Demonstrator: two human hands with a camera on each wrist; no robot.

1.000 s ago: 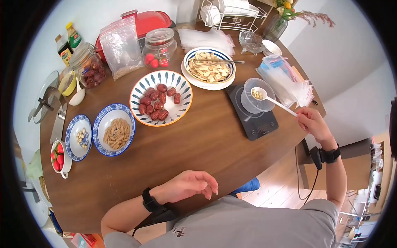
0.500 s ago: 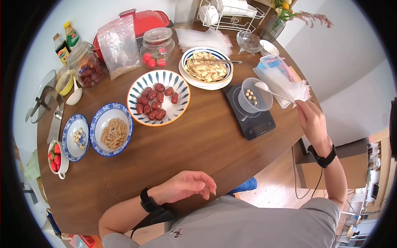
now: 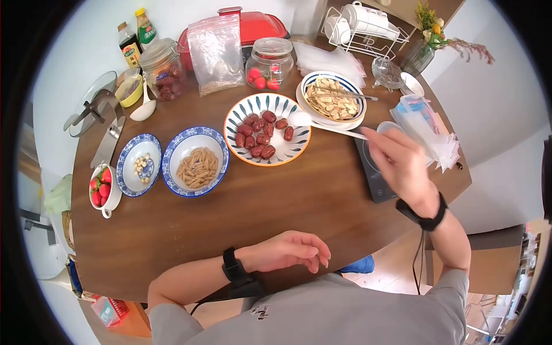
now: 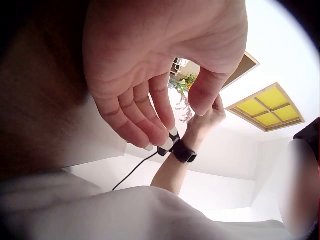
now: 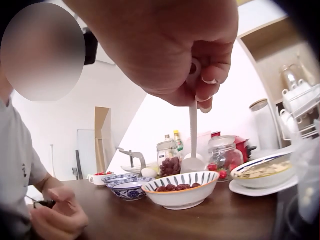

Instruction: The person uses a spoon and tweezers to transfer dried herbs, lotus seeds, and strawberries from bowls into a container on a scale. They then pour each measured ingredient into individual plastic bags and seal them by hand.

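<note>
My right hand [image 3: 405, 169] pinches a white plastic spoon [image 3: 336, 131] by the end of its handle. In the head view the spoon's head overlaps the right rim of a striped bowl [image 3: 284, 152] of red dates [image 3: 257, 127]. The right wrist view shows the spoon [image 5: 194, 132] hanging down, its head upright behind the bowl. Below the right hand, a black kitchen scale [image 3: 376, 187] and a clear plastic tub [image 3: 391, 125] are mostly hidden. My left hand [image 3: 287, 251] hangs loosely curled by the table's front edge, holding nothing.
To the left stand a blue-and-white bowl [image 3: 198, 167] of brown pieces, a smaller dish [image 3: 135, 181] with pale nuts, and a strawberry cup [image 3: 106, 198]. Behind the dates are lidded jars [image 3: 270, 60] and a zip bag [image 3: 215, 52]; sliced pieces fill a plate [image 3: 333, 100].
The right hand has carried the spoon left from over the tub to the dates bowl. Nuts earlier in the spoon dropped into the tub. The head view has swung right; the left hand keeps its pose.
</note>
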